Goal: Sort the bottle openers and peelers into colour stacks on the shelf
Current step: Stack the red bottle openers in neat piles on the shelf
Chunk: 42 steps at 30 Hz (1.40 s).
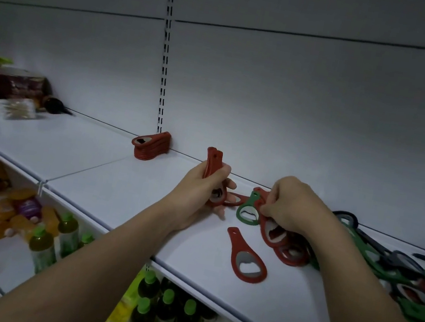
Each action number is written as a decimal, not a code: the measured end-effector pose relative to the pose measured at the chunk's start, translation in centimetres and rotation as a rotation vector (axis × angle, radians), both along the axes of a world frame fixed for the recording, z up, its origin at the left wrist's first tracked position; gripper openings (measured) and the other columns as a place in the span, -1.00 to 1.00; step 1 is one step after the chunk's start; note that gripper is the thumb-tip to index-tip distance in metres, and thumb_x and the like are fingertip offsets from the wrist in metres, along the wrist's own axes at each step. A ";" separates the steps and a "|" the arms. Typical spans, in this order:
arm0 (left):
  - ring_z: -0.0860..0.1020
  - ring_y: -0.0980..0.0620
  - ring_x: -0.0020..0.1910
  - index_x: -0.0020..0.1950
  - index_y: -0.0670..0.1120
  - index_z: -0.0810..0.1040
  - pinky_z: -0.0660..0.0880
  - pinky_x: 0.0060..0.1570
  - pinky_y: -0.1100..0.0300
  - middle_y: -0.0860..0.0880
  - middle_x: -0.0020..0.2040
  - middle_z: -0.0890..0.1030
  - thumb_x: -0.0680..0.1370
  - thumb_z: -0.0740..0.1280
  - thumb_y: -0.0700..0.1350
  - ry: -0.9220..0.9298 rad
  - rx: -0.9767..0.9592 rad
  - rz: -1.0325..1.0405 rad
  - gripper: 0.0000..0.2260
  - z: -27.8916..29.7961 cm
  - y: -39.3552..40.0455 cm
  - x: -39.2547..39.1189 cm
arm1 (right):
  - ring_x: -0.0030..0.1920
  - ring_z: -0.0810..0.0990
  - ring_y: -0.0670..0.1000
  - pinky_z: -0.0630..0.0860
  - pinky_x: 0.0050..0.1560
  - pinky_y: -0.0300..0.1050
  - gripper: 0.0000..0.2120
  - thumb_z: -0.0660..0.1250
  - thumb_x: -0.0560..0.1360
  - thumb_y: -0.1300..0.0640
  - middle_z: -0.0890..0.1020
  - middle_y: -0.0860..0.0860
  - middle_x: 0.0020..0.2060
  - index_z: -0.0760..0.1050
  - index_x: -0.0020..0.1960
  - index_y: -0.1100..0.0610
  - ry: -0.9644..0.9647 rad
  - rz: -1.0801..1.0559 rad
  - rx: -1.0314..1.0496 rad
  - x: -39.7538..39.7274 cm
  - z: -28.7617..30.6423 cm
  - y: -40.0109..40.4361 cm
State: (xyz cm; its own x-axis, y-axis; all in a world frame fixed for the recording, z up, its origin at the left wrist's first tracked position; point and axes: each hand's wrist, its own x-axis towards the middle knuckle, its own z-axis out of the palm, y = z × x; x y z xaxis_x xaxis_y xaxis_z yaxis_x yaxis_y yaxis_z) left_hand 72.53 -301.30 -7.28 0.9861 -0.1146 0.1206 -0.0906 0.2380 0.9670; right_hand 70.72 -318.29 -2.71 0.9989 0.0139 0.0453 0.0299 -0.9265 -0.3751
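One red stack [150, 147] stands finished against the back wall of the shelf [85, 164], and that is all I count as sorted so far. My left hand [202, 190] is curled round a small bundle of red openers [213, 165], held upright. My right hand [287, 202] pinches at a red opener in the loose pile [287, 245], just beside a green opener [249, 210]. Another red opener [245, 257] lies alone nearer me. Most of the job remains, I judge: the mixed heap [411, 284] of green, black and red to my right is unsorted.
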 end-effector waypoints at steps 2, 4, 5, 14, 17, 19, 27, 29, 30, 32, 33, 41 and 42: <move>0.63 -0.07 -0.25 0.18 -0.15 0.48 0.55 -0.42 0.09 -0.13 -0.11 0.60 0.65 0.24 0.01 0.015 -0.041 -0.020 -0.75 0.2 0.0 -0.1 | -0.06 0.61 0.10 0.60 0.04 0.04 -0.88 0.39 0.53 0.12 0.61 0.08 -0.08 0.53 0.00 0.15 -0.038 -0.001 0.173 0.0 0.4 -0.3; 0.64 -0.08 -0.27 0.16 -0.17 0.49 0.56 -0.46 0.10 -0.13 -0.13 0.60 0.68 0.14 0.01 0.039 -0.109 -0.070 -0.72 0.4 0.1 -0.3 | -0.10 0.60 0.05 0.56 -0.09 -0.04 -0.88 0.38 0.54 0.06 0.59 0.04 -0.09 0.52 0.03 0.06 -0.091 0.023 0.424 -0.3 0.9 -0.6; 0.64 -0.08 -0.26 0.14 -0.18 0.50 0.57 -0.46 0.09 -0.14 -0.13 0.60 0.69 0.11 0.01 0.049 -0.123 -0.090 -0.70 0.4 0.1 -0.4 | -0.15 0.60 0.02 0.53 -0.16 -0.09 -0.90 0.36 0.56 0.06 0.61 0.03 -0.11 0.52 0.05 0.03 -0.114 0.043 0.561 -0.4 1.2 -0.6; 0.68 -0.19 -0.08 0.22 -0.19 0.55 0.62 -0.41 0.09 -0.19 -0.01 0.69 0.58 0.20 0.16 0.005 0.054 -0.263 -0.54 0.4 0.2 -0.7 | -0.28 0.60 -0.07 0.47 -0.36 -0.28 -0.78 0.39 0.54 0.06 0.62 0.01 -0.10 0.48 0.15 0.06 -0.139 0.185 0.814 -0.4 0.0 1.5; 0.65 -0.16 -0.13 0.12 -0.20 0.50 0.58 -0.44 0.10 -0.19 -0.12 0.67 0.57 0.29 0.03 -0.010 0.038 -0.229 -0.69 0.2 0.2 -0.5 | -0.23 0.60 -0.07 0.44 -0.35 -0.23 -0.58 0.39 0.51 -0.11 0.52 -0.01 -0.06 0.28 0.21 0.03 -0.198 0.114 0.472 -0.2 -1.4 2.6; 0.64 -0.12 -0.16 0.12 -0.19 0.50 0.53 -0.47 0.14 -0.17 -0.12 0.67 0.60 0.29 -0.06 -0.018 0.002 -0.193 -0.79 -0.1 0.2 -0.3 | -0.18 0.61 -0.02 0.47 -0.30 -0.18 -0.60 0.37 0.52 -0.12 0.52 0.00 -0.07 0.28 0.20 0.03 -0.238 0.100 0.456 -0.1 -1.5 2.6; 0.62 -0.12 -0.05 0.30 -0.17 0.43 0.62 -0.23 0.04 -0.15 0.07 0.58 0.67 0.18 -0.12 0.053 -0.128 0.013 -0.76 -0.3 0.5 0.6 | -0.17 0.58 -0.05 0.46 -0.21 -0.15 -0.78 0.35 0.53 -0.12 0.61 -0.05 -0.17 0.54 -0.03 0.03 -0.056 0.259 0.210 -0.7 -0.6 2.0; 0.61 -0.13 -0.01 0.34 -0.21 0.41 0.64 -0.17 0.06 -0.16 0.10 0.57 0.68 0.17 -0.14 0.044 -0.106 0.013 -0.74 -0.4 0.5 0.6 | -0.19 0.54 -0.11 0.41 -0.24 -0.17 -0.75 0.38 0.49 -0.16 0.58 -0.13 -0.20 0.54 -0.04 0.02 0.060 0.327 0.087 -1.3 -0.2 1.9; 0.60 -0.13 0.00 0.35 -0.22 0.41 0.64 -0.15 0.05 -0.17 0.11 0.57 0.68 0.17 -0.15 0.039 -0.101 0.010 -0.73 -0.5 0.5 0.7 | -0.19 0.53 -0.14 0.39 -0.25 -0.18 -0.74 0.41 0.47 -0.17 0.55 -0.16 -0.20 0.54 -0.03 0.00 0.100 0.344 0.035 -1.6 -0.1 1.9; 0.60 -0.14 0.02 0.36 -0.21 0.41 0.64 -0.10 0.00 -0.17 0.14 0.56 0.68 0.18 -0.15 0.029 -0.099 0.003 -0.72 -0.5 0.5 0.6 | -0.16 0.55 -0.14 0.45 -0.21 -0.17 -0.69 0.46 0.40 -0.20 0.54 -0.16 -0.16 0.53 0.02 -0.04 0.143 0.367 -0.078 -1.9 0.1 1.9; 0.59 -0.14 0.03 0.36 -0.20 0.41 0.64 -0.09 0.00 -0.18 0.15 0.56 0.67 0.19 -0.15 0.026 -0.097 0.001 -0.72 -0.5 0.5 0.5 | -0.14 0.56 -0.12 0.48 -0.18 -0.17 -0.67 0.47 0.39 -0.19 0.54 -0.16 -0.13 0.53 0.04 -0.05 0.152 0.379 -0.120 -1.9 0.2 1.9; 0.59 -0.12 -0.04 0.33 -0.21 0.41 0.64 -0.14 0.02 -0.19 0.13 0.54 0.67 0.20 -0.16 0.041 -0.120 0.023 -0.75 -0.3 0.3 0.5 | -0.33 0.60 -0.12 0.55 -0.22 -0.17 -0.90 0.45 0.41 0.02 0.69 -0.04 -0.27 0.64 -0.08 -0.02 0.138 0.416 0.064 -1.4 0.1 1.8; 0.60 -0.12 -0.04 0.32 -0.22 0.41 0.65 -0.17 0.03 -0.20 0.13 0.55 0.67 0.20 -0.16 0.048 -0.127 0.028 -0.75 -0.3 0.3 0.4 | -0.33 0.60 -0.12 0.56 -0.21 -0.17 -0.91 0.45 0.43 0.04 0.69 -0.03 -0.28 0.66 -0.09 0.01 0.140 0.412 0.148 -1.4 0.2 1.6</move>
